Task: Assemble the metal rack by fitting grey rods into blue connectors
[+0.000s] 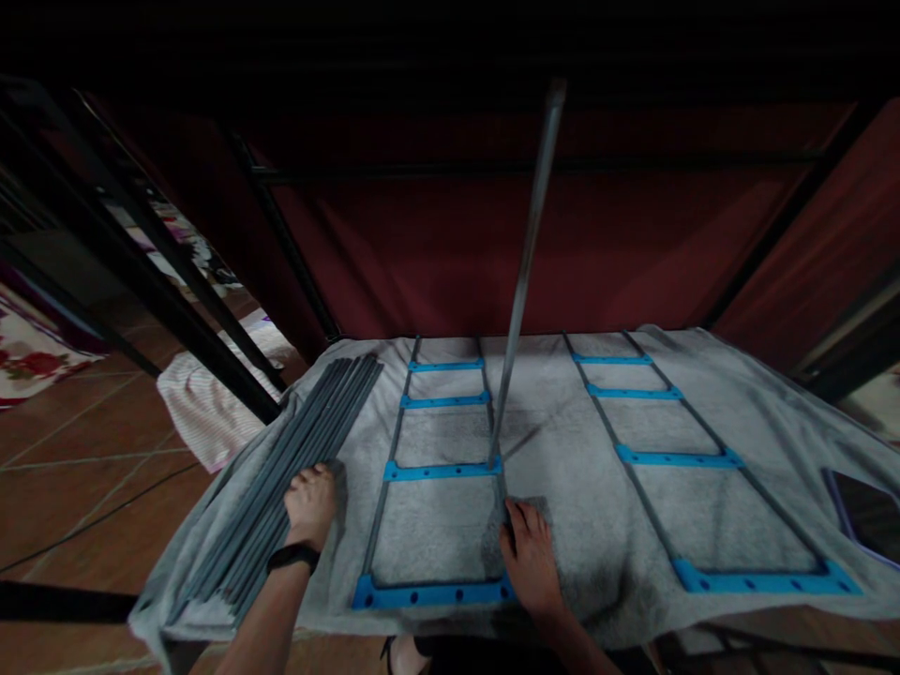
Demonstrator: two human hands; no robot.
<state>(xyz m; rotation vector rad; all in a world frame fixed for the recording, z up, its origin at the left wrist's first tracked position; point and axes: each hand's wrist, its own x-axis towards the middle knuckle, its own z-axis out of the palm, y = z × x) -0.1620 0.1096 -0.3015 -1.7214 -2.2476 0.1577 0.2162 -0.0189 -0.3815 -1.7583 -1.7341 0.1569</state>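
Note:
My left hand (310, 503), with a dark band at the wrist, rests at the right side of a bundle of grey tubes (281, 469); its fingers are curled down onto them. My right hand (532, 555) has thumb and fingers closed at the side tube (500, 487) of a ladder-like frame, just above the frame's lowest blue crosspiece (436, 594). One long grey tube (527, 253) stands up, slightly tilted, from the right end of a blue crosspiece (442, 471). A second ladder-like frame with blue crosspieces (680, 458) lies flat to the right.
A grey cloth (591, 544) covers the table. A dark phone-like object (868, 516) lies at its right edge. Black metal posts (169, 253) rise at the left, and a dark red panel (436, 253) closes off the back. A striped cloth (215, 398) hangs at the left.

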